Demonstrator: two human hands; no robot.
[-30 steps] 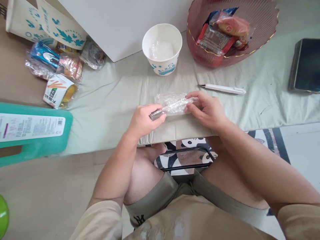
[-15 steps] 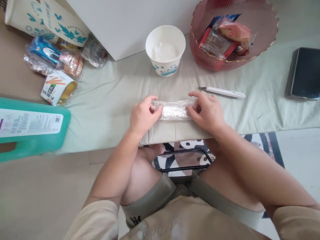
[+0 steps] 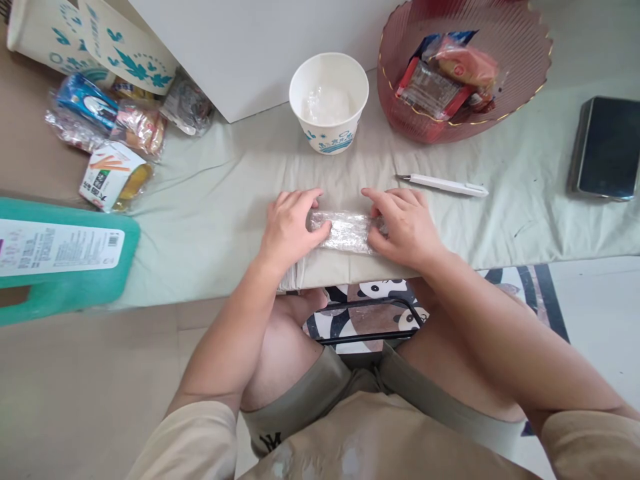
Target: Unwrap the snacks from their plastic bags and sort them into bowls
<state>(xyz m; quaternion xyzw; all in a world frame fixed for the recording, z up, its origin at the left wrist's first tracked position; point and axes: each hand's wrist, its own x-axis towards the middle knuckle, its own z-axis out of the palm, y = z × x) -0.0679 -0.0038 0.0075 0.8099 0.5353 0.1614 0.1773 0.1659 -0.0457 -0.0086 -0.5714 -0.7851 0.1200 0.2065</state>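
A flat, folded strip of clear crinkled plastic wrap (image 3: 349,231) lies on the cloth near the front edge, reaching from one hand to the other. My left hand (image 3: 291,225) holds its left end, the thumb on top and the index finger stretched out beyond the far side. At the right end, my right hand (image 3: 403,223) grips it with the thumb and curled fingers, its index finger raised and pointing inward. Both ends of the strip are partly hidden by my fingers. Beyond the hands stands a white paper cup (image 3: 327,130) with clear plastic inside.
A white pen (image 3: 445,185) lies right of my right hand. Behind it stands a pink ribbed bowl (image 3: 420,127) with packaged snacks. A dark phone-like device (image 3: 607,148) is far right. Wrapped snacks (image 3: 115,177) and a green jug (image 3: 90,290) lie left, on the cloth-covered table (image 3: 200,233).
The plastic wrap has shifted slightly toward me, with its ends between my hands. The index fingers have lifted and stretched inward over the far side.
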